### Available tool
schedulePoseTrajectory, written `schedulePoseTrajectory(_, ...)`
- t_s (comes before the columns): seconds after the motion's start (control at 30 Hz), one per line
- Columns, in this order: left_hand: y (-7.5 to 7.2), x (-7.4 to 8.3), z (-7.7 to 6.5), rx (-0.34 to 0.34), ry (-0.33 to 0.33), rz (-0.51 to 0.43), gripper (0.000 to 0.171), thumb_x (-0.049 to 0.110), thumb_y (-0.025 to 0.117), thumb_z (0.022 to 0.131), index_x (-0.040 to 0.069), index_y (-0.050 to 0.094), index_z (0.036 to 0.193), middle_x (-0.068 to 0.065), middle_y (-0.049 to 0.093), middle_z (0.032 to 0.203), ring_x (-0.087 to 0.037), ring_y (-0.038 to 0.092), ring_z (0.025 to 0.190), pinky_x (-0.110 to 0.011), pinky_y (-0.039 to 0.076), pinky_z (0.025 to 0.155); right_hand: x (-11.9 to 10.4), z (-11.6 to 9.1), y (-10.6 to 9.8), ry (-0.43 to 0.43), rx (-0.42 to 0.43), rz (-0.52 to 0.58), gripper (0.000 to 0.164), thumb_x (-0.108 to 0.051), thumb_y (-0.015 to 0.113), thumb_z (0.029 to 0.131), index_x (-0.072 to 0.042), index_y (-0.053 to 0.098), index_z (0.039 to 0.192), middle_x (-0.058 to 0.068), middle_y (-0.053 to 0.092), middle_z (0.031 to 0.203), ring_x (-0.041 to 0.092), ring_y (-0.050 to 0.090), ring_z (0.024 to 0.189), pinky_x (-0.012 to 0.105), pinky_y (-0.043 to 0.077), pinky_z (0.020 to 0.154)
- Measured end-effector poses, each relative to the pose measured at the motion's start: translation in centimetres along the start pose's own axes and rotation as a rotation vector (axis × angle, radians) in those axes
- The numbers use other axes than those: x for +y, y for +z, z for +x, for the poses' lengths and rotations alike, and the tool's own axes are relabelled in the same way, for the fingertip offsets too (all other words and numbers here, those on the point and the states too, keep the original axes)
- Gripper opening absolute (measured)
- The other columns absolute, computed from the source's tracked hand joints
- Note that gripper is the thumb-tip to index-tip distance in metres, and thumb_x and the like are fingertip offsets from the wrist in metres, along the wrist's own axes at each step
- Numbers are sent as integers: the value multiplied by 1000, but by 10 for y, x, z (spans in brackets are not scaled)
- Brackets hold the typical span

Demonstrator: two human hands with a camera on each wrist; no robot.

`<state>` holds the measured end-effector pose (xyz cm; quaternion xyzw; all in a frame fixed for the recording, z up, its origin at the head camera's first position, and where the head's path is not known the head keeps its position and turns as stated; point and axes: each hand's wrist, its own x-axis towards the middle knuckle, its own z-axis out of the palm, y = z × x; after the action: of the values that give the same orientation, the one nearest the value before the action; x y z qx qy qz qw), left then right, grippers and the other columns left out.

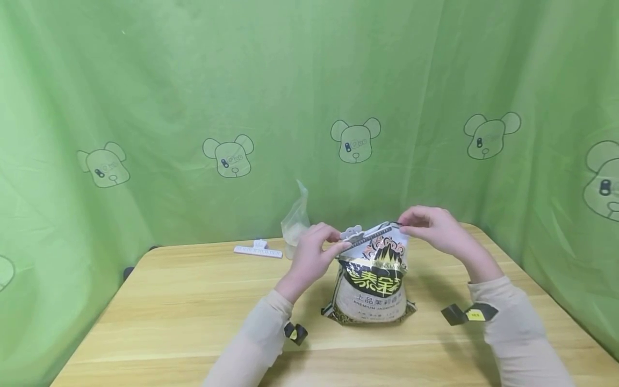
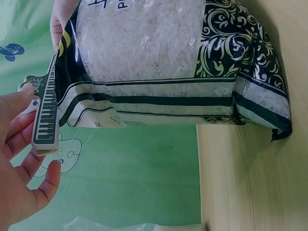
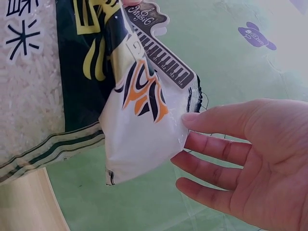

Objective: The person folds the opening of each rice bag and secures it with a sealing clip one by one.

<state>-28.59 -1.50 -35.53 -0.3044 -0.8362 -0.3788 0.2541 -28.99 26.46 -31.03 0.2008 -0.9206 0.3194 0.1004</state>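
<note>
In the head view, I am gripping at two points: my left hand is holding one end of the dark piano-key clip, and my right hand is pinching the top corner of the rice bag. The bag is standing on the table, its body hanging below and between both grips, and the clip is lying along its top edge. Beyond my left grip, a clear plastic bag is standing; farther to the left, a white clip is lying. In the left wrist view, my left thumb is pressing the clip's handle while my fingers are spreading beneath it; the grip is narrow at the thumb, and the bag is extending away past the clip. I cannot tell whether the clip is biting fully on the film. In the right wrist view, my right thumb is meeting the white film from the near side with the fingers behind, and the clip's far end is sitting just beside that pinch. I judge that the step in hand is setting the clip across the bag's top; the next move is probably calling for taut film and an aligned clip.
</note>
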Motion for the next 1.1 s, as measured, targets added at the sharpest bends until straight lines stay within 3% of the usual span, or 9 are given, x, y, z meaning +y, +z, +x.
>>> schedulePoseTrajectory(0.33,6,4,4,8,0,-6,25,42,60,81,17,62,87,6,61,84,-4,52,82,-18,44,74,0,-2,0,8,15,-8,18,-25,63,83,-13,62,96,7,67,95,22,62,91,43,50,82)
schedulePoseTrajectory(0.67,12,12,9,27,-5,56,25,41,61,81,18,62,88,9,59,84,-4,49,82,-16,44,74,1,0,3,27,1,23,19,-28,64,82,-15,62,95,6,67,95,23,62,91,43,50,82)
schedulePoseTrajectory(1.1,13,13,9,20,-28,37,26,41,61,80,17,62,88,8,58,84,-5,49,83,-17,44,75,1,0,2,40,-5,26,22,-32,63,82,-15,62,95,7,67,97,25,62,94,45,49,84)
